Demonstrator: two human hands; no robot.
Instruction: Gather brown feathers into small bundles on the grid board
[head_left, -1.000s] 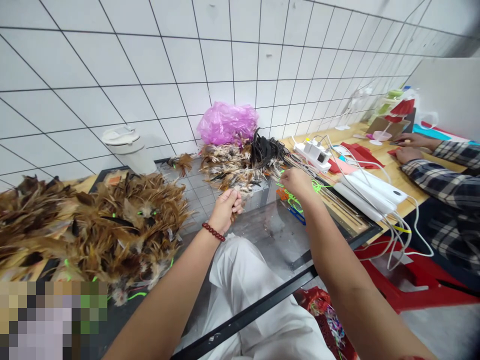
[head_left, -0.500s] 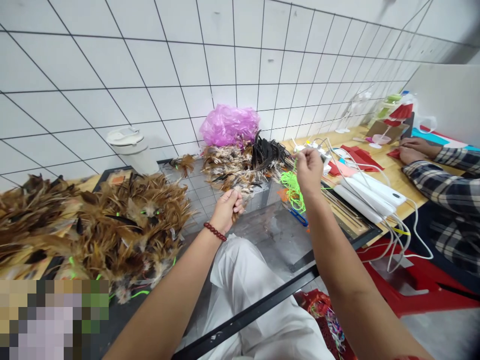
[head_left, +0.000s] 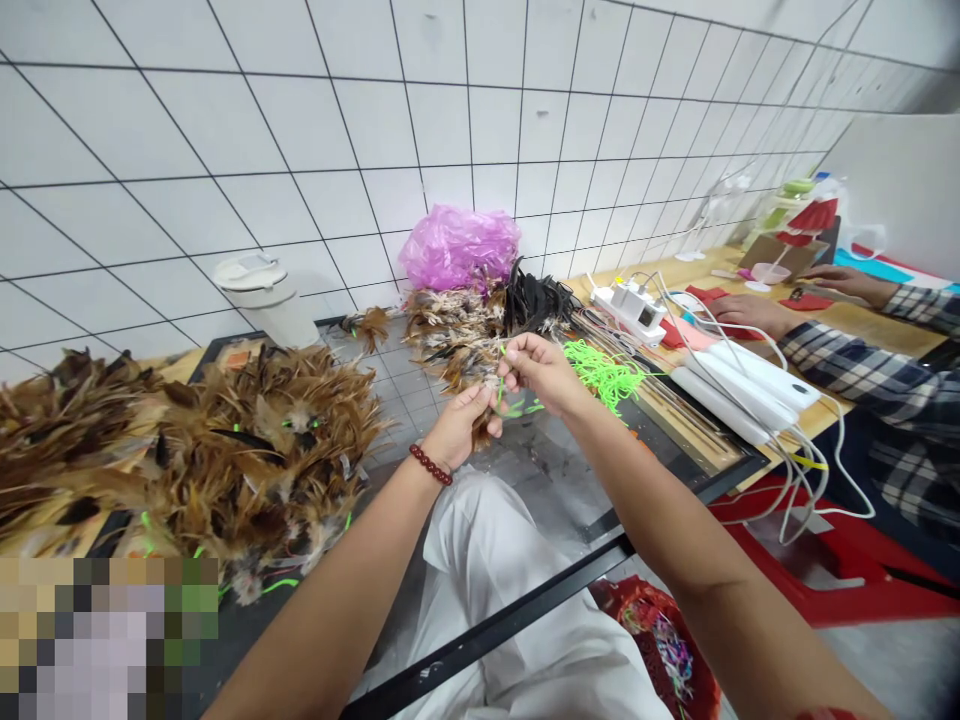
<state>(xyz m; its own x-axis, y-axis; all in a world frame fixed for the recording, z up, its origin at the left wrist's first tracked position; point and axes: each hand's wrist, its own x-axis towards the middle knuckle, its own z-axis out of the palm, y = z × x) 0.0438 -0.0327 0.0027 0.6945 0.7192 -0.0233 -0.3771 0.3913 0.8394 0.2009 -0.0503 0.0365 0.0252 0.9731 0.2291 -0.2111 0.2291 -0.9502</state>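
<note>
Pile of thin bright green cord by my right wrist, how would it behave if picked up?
The thin bright green cord pile would probably be floppy, since its strands curl loosely. Lifting one strand may drag others, because they overlap in a tangle.

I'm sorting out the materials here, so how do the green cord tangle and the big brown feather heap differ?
Colour: the green cord tangle is bright green; the brown feather heap is mostly brown, with paler tufts and a few green bits.
Size: the heap spreads much wider than the tangle.
Place: the tangle lies to the right of the right hand, the heap to the left of the left hand.
Both are loose piles of many slender pieces.
</note>
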